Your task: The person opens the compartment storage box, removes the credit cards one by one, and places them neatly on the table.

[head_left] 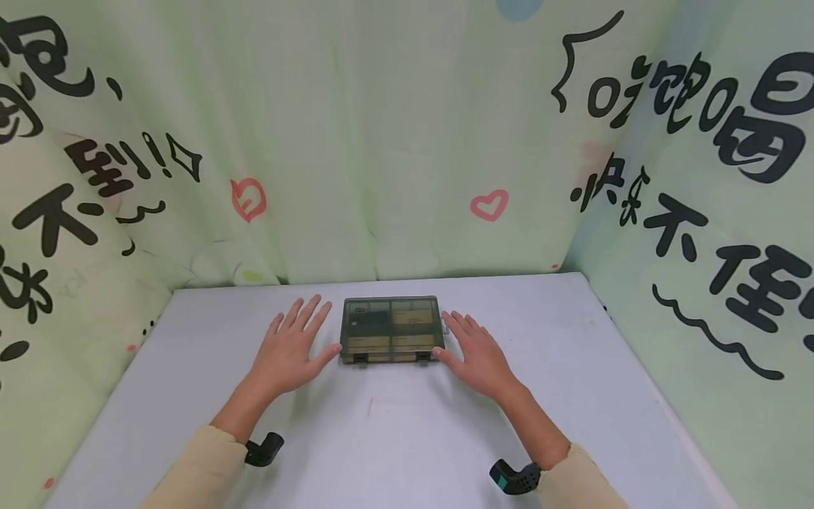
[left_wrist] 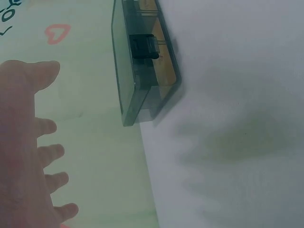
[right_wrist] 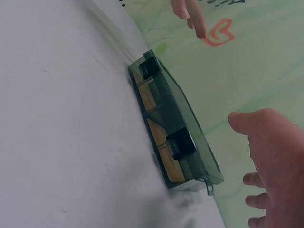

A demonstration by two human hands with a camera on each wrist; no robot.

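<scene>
A dark translucent plastic storage box (head_left: 389,331) lies on the white table with its lid down. Through the lid I make out compartments holding tan pieces and one dark piece; their kind is unclear. Two black latches show on its front side, one of them a latch (right_wrist: 180,143) in the right wrist view. My left hand (head_left: 289,353) hovers left of the box with its fingers spread, and my right hand (head_left: 477,357) does the same on the right. In the wrist views, gaps separate both the left hand (left_wrist: 23,142) and the right hand (right_wrist: 275,156) from the box.
The white table (head_left: 394,438) reaches back to a pale green curtain (head_left: 381,141) printed with black characters and hearts. More curtain hangs on the left and right sides. A small black device sits on each wrist, the left device (head_left: 265,449) and the right device (head_left: 514,477).
</scene>
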